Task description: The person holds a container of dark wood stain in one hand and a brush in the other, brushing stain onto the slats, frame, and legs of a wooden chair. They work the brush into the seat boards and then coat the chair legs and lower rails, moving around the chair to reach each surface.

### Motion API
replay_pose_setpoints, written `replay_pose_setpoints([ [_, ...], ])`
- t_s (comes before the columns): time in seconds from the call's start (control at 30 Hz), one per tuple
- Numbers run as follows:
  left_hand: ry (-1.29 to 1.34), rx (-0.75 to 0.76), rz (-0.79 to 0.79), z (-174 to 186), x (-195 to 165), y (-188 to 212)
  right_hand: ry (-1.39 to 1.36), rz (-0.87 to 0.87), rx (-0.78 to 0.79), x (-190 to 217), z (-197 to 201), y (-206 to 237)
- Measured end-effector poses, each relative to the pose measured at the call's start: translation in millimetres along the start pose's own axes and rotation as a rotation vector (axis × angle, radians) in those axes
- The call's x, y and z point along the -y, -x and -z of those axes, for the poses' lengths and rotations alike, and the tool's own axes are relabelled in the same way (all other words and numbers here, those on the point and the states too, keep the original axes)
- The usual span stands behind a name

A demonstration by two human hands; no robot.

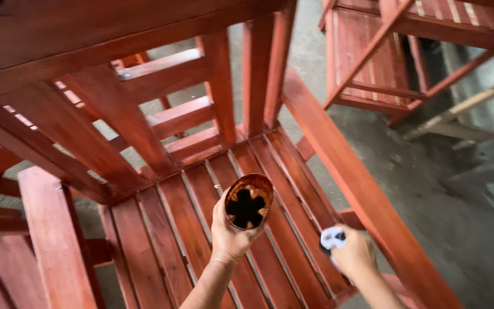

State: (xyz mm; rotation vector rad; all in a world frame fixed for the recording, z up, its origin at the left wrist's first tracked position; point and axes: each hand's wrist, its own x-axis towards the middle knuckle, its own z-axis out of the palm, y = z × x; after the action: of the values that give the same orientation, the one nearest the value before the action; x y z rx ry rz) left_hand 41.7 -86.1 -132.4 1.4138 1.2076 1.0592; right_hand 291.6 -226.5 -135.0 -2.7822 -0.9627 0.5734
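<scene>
Red-brown stained slatted bench (161, 229), lower centre of frame. Left hand (230, 232) fingers wrapped round open stain cup (249, 201), held tilted above slats. Right hand (354, 252) closed on white rag (333, 237), lower right. Risk: cup tilt → drips on the slats.

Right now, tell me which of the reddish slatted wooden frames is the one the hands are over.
The near slatted frame, directly beneath the left hand holding the can and the right hand. The other frame stands apart at top right.
</scene>
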Motion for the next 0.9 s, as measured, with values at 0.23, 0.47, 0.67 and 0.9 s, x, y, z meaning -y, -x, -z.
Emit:
replay_pose_setpoints([
  [0.23, -0.017, -0.103, -0.076, 16.1, 9.6, -18.8, -0.161, 0.178, -0.023, 103.0, 4.7, -89.5],
  [0.47, -0.098, -0.133, -0.036, 32.2, 16.3, -27.5, -0.321, 0.385, -0.124, 177.9, -9.2, -163.2],
  [0.67, -0.127, -0.116, 0.057, 41.3, 26.7, -25.5, -0.524, 0.637, -0.306, 201.5, -27.2, -184.2],
  [0.9, -0.116, -0.126, -0.030, 21.9, 21.7, -24.5, -0.445, 0.538, -0.211, 190.3, -13.2, -155.8],
])
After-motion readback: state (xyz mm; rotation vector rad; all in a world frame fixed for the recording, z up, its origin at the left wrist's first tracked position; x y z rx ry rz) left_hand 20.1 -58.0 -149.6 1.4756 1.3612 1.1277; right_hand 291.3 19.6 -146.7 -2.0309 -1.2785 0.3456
